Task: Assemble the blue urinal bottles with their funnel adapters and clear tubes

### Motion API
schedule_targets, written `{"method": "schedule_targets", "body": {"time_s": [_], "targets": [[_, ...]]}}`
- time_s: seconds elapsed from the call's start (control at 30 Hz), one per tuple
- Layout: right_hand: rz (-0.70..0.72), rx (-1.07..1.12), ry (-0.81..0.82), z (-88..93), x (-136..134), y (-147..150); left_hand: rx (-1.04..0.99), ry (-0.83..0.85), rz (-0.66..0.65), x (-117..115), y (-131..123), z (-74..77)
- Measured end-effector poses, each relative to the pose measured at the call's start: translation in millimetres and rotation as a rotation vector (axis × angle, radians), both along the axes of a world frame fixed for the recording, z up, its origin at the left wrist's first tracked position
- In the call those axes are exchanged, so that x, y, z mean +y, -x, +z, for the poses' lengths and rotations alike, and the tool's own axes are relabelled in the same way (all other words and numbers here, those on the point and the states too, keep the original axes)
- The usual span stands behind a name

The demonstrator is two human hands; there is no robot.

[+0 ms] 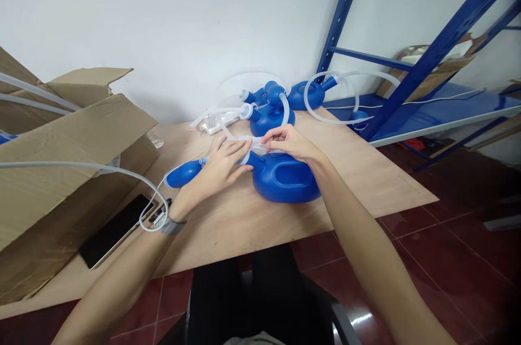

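A blue plastic urinal bottle (287, 193) with a looped handle lies on the table, its neck pointing left. My left hand (223, 163) is at the neck, the white cap (245, 158) between its fairly straight fingers and thumb. Just above the bottle, my right hand (287, 141) pinches a translucent, ribbed piece, apparently part of the tube (257, 141); its exact shape is partly hidden by the fingers. Left of my left hand lies a smaller blue bulb-shaped piece (184, 174). More blue bottles (272, 119) with clear tubes stand behind my hands.
An open cardboard box (77, 144) with tubes takes up the left of the wooden table (228, 231). Beside it lies a dark phone or tablet (116, 234). A white power strip (220, 123) sits near the wall. Blue metal shelving (439, 109) stands to the right.
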State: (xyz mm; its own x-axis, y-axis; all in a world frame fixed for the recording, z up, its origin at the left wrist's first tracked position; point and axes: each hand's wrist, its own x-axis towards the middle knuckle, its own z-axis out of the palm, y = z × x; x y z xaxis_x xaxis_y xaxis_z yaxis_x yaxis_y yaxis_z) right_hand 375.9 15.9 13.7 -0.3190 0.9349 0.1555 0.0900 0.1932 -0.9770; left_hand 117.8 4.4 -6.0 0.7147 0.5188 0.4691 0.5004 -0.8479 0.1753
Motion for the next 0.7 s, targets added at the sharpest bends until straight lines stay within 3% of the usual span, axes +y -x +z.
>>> {"method": "schedule_targets", "body": {"time_s": [0.13,0.4,0.7], "targets": [[0.019,0.032,-0.002,-0.3,-2,-2,-0.084,0.036,0.014,-6,-3,-11.1],[0.074,0.089,-0.046,-2.4,-2,-4,-0.308,0.010,0.095,-16,-24,-47.6],[0.158,0.117,0.123,-9.4,8,-10,-0.409,0.035,0.140,-17,-33,-60.5]]}}
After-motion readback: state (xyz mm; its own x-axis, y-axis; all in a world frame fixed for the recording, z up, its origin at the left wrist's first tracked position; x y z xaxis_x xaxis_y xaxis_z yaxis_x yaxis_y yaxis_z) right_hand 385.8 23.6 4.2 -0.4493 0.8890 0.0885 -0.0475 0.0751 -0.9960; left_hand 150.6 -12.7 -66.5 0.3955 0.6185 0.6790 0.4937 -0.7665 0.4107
